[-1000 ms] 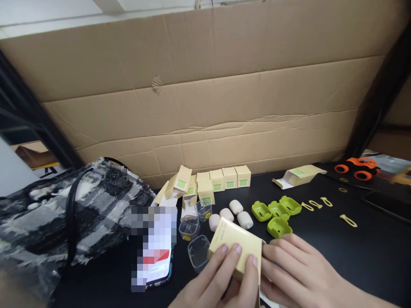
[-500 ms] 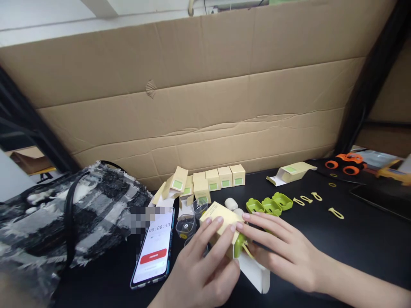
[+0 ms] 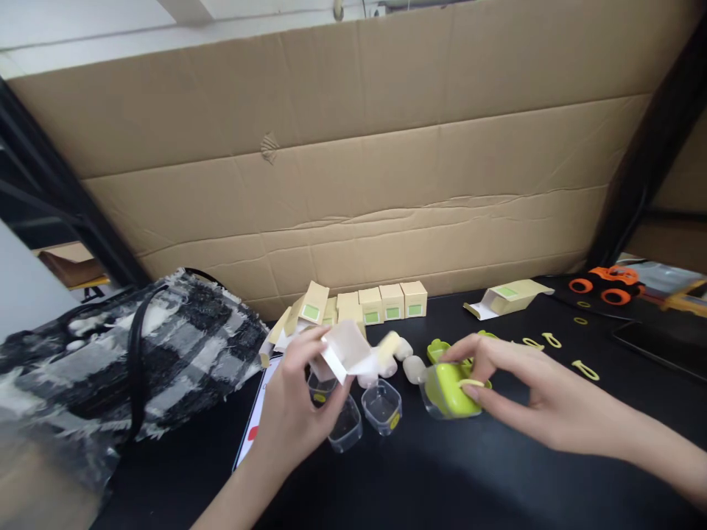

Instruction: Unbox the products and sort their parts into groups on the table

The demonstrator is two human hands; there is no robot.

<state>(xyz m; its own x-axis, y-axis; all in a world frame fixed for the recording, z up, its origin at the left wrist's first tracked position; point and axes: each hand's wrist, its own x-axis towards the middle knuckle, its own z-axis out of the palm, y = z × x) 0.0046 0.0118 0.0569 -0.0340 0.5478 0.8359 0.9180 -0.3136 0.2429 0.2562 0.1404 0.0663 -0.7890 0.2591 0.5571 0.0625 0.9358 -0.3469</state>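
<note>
My left hand (image 3: 301, 405) grips a small opened carton (image 3: 345, 347), its white inside turned toward me and its flap blurred by motion. Between the thumb and fingers of my right hand (image 3: 524, 390) is a small green-lidded case (image 3: 454, 394) with a clear bottom and a yellow strap loop. Clear plastic cups (image 3: 382, 407) stand on the black table just below the carton. Several white rounded pieces (image 3: 414, 369) lie between my hands. Behind the case, green lids (image 3: 437, 349) are partly hidden by my right hand.
Small yellow cartons (image 3: 392, 302) line the cardboard wall (image 3: 353, 169). An opened carton (image 3: 511, 297) lies farther right, near yellow straps (image 3: 585, 370) and an orange toy truck (image 3: 610, 284). To the left are a plaid bag (image 3: 193, 361) and a partly covered phone (image 3: 251, 419).
The green-lidded case has come out of the carton. My hands have moved apart, the carton in the left and the case in the right. The clear cups now show more fully.
</note>
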